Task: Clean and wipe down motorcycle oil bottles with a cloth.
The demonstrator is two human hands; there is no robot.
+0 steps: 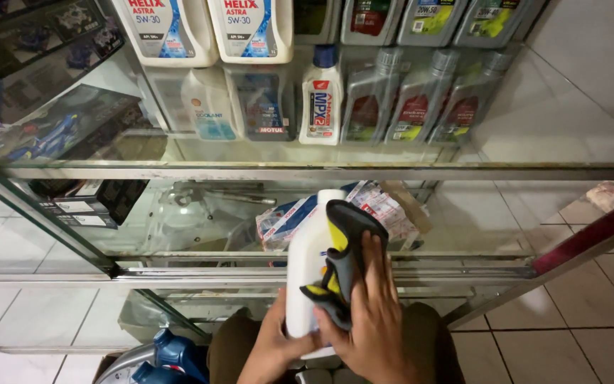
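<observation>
My left hand (278,341) grips a white bottle (305,263) from below while my right hand (367,313) presses a dark-and-yellow cloth (342,263) against it, before the glass shelf (321,173); wiping looks midway, upper side covered.

Two bare hands are showing at the six o'clock edge of the view. The left hand (275,345) is wearing no glove, ring or watch, and no sleeve is reaching its wrist. The right hand (367,320) is likewise going ungloved, its fingers free of rings and its wrist uncovered. Beneath both hands, toward six o'clock, the person's legs are showing in dark olive-brown trousers (428,341), the cloth looking plain and unpatterned. Nothing else of the clothing is coming into view.
</observation>
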